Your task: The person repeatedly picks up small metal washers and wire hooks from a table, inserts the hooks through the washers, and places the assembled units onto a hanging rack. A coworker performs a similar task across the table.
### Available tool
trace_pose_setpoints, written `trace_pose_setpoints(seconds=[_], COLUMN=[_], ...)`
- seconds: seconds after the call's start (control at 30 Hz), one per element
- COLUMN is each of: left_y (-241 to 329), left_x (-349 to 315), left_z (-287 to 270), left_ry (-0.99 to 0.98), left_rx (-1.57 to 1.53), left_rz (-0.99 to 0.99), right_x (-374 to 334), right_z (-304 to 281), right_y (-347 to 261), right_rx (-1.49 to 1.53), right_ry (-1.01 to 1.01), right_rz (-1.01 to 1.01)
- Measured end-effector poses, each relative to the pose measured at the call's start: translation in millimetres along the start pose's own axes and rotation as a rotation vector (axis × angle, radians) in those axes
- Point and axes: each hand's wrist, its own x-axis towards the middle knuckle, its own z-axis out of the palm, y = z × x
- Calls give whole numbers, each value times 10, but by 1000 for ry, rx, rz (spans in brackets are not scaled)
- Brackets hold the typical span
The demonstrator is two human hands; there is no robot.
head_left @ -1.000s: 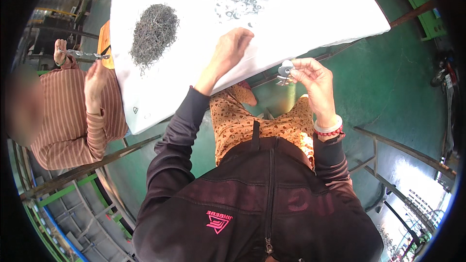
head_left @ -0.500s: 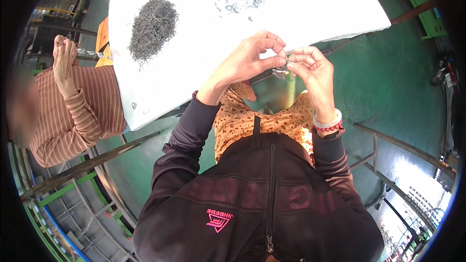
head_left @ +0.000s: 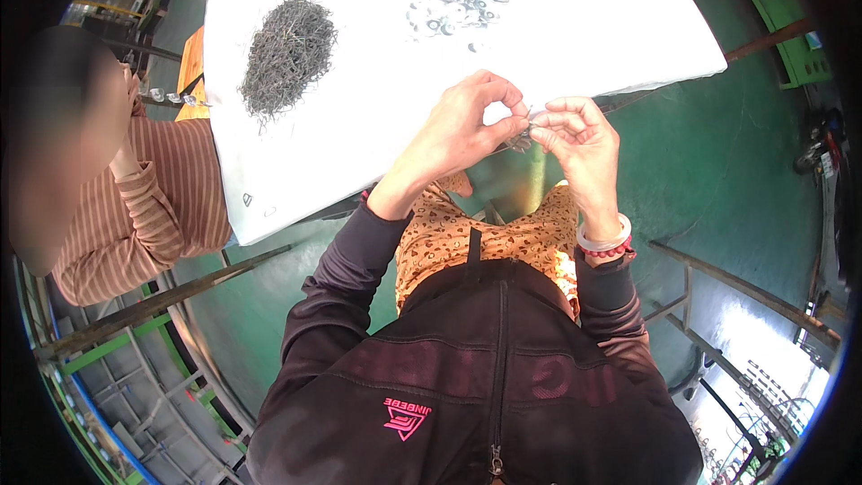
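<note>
My left hand [head_left: 465, 126] and my right hand [head_left: 584, 142] meet just off the near edge of the white table, above my lap. The thumb and forefinger of each are pinched together, their tips almost touching. A small bunch of shiny metal pieces [head_left: 519, 141] shows at the fingertips, partly covered by them. Its exact kind is too small to make out. On the table, to the left, lies a heap of thin dark wire pieces [head_left: 289, 56]. Farther back spread many flat, round metal washers [head_left: 453, 11].
The white tabletop [head_left: 377, 81] ends just before my hands. At its left side sits a person in a striped brown top [head_left: 180, 189], one hand raised. Metal rails [head_left: 745, 292] stand on both sides over a green floor. A few loose wire bits [head_left: 248, 199] lie near the table's left corner.
Both hands have shifted slightly lower in view and remain pinched close together. The person at the left has leaned in, and their head now covers part of the raised hand.
</note>
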Motion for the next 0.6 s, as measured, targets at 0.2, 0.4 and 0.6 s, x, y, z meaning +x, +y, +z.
trace_pose_setpoints(seconds=[0.2, 0.4, 0.6], left_y=[-2, -80, -61], left_x=[-111, -330, -488], left_z=[73, 118, 186], left_ry=[73, 248, 361], left_rx=[-219, -159, -219], left_rz=[-70, 126, 127], right_x=[31, 581, 1516], right_z=[11, -37, 295], right_y=[-23, 15, 1015], right_rx=[-12, -124, -913], right_ry=[-36, -19, -91], right_rz=[-15, -90, -667])
